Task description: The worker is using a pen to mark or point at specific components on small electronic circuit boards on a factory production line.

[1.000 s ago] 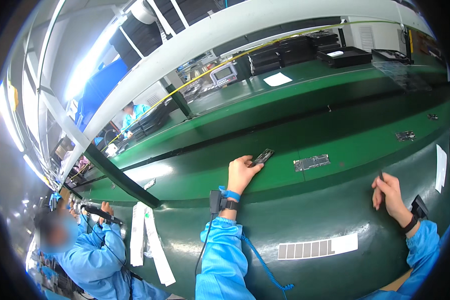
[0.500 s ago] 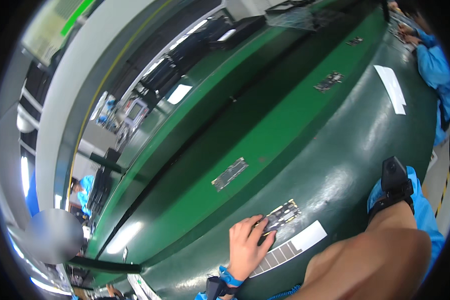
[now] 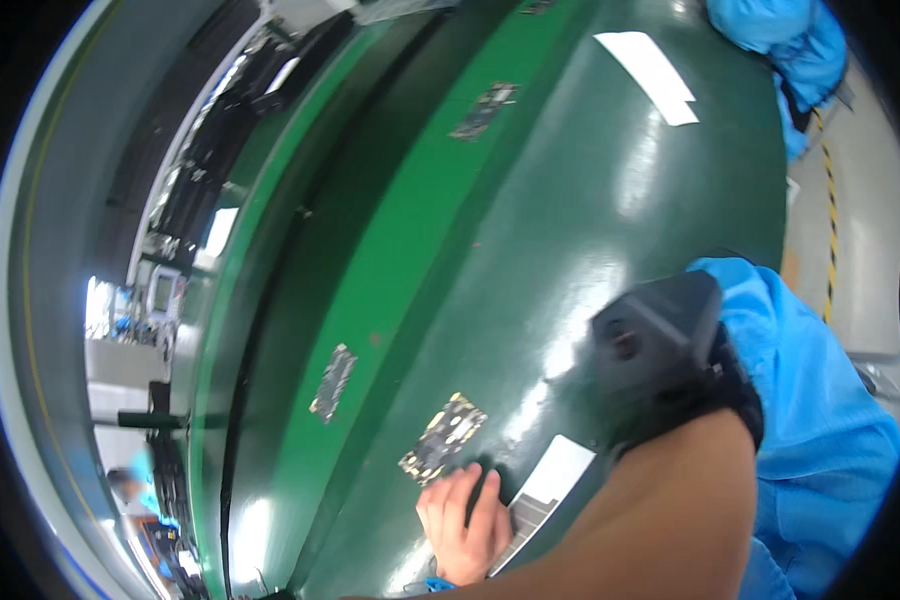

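My left hand [image 3: 465, 525] lies palm down on the dark green bench with its fingers stretched out, and nothing shows in its grasp. Just beyond its fingertips is a dark circuit board [image 3: 443, 438] with gold edge contacts; whether a finger touches it, I cannot tell. Along the hand's right side lies a white label strip [image 3: 560, 468] with grey rectangles, partly covered by the hand and my right arm. My right hand [image 3: 660, 510] is raised close to the camera, a black device [image 3: 660, 330] strapped at its wrist. Its fingers are out of sight.
On the bright green belt left of the bench sit a circuit board [image 3: 333, 383] and another board [image 3: 485, 110] farther off. A white sheet [image 3: 650, 75] lies toward the back. A co-worker's blue sleeve [image 3: 780, 35] is at the far right. Yellow-black tape [image 3: 828, 230] marks the floor.
The whole view has turned, shifting the bench leftward. My left fingers, on the circuit board's edge before, now lie just nearer than it. My right wrist device looks larger and sits further left.
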`<action>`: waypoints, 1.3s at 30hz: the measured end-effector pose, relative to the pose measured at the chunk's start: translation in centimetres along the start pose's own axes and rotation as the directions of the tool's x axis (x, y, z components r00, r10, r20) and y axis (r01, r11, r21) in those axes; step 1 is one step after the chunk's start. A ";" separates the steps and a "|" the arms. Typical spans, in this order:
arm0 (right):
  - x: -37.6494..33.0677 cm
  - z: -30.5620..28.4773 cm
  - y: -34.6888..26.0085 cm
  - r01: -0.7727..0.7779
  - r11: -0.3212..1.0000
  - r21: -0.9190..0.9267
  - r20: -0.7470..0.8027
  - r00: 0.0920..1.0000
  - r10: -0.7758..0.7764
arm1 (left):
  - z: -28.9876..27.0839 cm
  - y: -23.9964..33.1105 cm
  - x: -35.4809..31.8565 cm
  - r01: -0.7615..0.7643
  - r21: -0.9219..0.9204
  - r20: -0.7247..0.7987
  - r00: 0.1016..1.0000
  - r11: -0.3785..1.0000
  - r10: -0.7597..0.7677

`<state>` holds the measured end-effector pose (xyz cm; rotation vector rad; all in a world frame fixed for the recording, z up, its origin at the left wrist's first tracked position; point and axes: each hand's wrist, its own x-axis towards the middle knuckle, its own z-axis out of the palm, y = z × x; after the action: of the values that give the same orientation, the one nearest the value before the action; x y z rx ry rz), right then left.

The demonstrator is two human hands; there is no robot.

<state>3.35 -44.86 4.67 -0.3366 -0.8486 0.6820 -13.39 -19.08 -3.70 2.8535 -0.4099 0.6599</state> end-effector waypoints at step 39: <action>0.2 -0.4 8.4 -0.641 0.560 -0.525 -0.419 0.767 0.486 | -3.9 7.4 -3.2 0.274 -0.024 -0.008 0.962 0.961 -0.274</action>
<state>0.28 -38.46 0.08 -1.3608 -0.7231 0.9149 -19.95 -24.47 -0.82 2.8077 -0.0161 0.6125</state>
